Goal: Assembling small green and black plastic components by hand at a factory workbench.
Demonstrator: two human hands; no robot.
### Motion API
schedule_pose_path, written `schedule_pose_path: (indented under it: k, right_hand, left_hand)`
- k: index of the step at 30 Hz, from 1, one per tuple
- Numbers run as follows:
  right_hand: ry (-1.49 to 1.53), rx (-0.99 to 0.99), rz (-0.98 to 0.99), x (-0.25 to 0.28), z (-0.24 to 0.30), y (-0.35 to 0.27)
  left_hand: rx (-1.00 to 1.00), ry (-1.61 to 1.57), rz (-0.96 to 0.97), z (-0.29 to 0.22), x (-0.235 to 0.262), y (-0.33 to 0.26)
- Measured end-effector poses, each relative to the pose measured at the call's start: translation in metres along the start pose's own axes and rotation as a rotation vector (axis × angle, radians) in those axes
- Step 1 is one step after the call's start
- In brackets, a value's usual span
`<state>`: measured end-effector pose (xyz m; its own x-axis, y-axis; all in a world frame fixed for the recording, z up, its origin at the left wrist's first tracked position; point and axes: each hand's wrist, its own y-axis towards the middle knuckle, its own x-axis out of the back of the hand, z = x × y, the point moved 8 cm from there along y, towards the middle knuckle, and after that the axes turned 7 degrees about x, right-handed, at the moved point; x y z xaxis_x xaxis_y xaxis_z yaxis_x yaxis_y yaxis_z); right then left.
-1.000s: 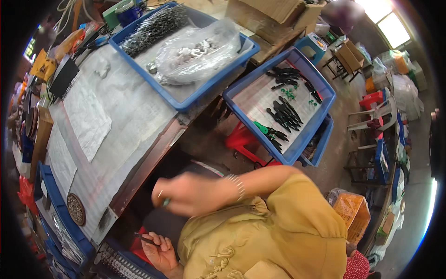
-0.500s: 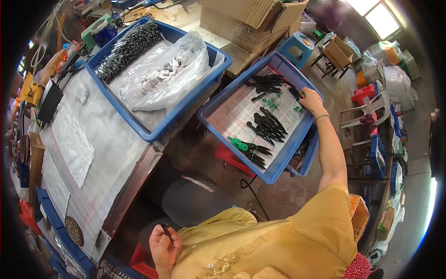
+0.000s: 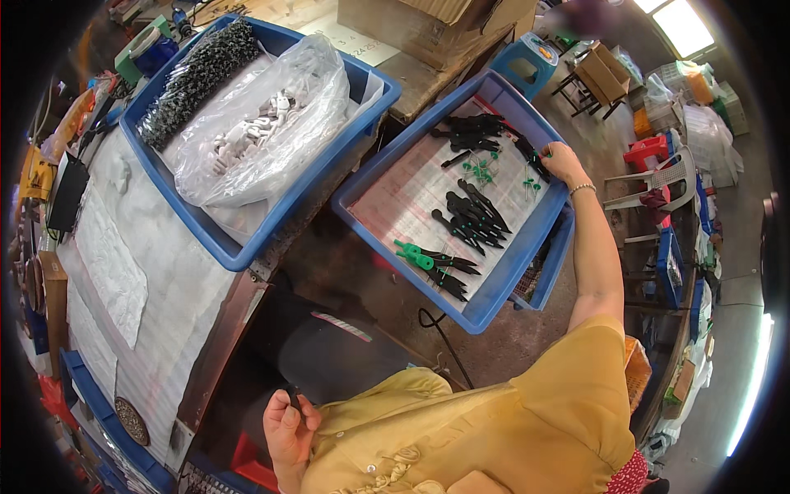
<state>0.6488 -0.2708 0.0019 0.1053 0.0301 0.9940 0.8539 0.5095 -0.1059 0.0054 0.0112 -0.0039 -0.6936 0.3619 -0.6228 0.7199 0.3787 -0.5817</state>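
Note:
My left hand [image 3: 290, 430] is held low in front of my shirt, with thumb and fingers closed on a small dark piece [image 3: 294, 398] too small to name. My right arm reaches out to the blue tray [image 3: 484, 317]; my right hand [image 3: 568, 167] is at its far right rim, fingers curled together. What those fingers grip is mostly hidden. Beside them lie slim black parts [image 3: 531, 156] and a green-headed pin piece [image 3: 531, 185]. Inside the tray are more black pointed parts [image 3: 473, 216], a cluster of green pieces [image 3: 479, 170] and green round-ended parts [image 3: 414, 254].
On the table to the left, another blue tray [image 3: 239, 259] holds a plastic bag [image 3: 317, 95] of small white parts and a bundle of dark bristly strands [image 3: 197, 82]. A cardboard box [image 3: 395, 29], a blue stool [image 3: 527, 62] and a white chair [image 3: 679, 177] stand beyond.
My right hand has moved outward, from over the black parts to the tray's right rim. My left hand stays low with the dark piece. The whole view has shifted slightly.

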Motion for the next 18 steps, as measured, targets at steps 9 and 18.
schedule_pose_path:
  k: [9, 18]
  right_hand:
    - [0.204, -0.037, 0.232, 0.004, 0.026, -0.015]
    - [0.267, -0.083, 0.258, -0.004, 0.022, -0.011]
  left_hand:
    - [0.002, -0.004, -0.014, 0.002, 0.007, 0.002]
    - [0.018, 0.026, -0.014, 0.004, -0.001, 0.007]
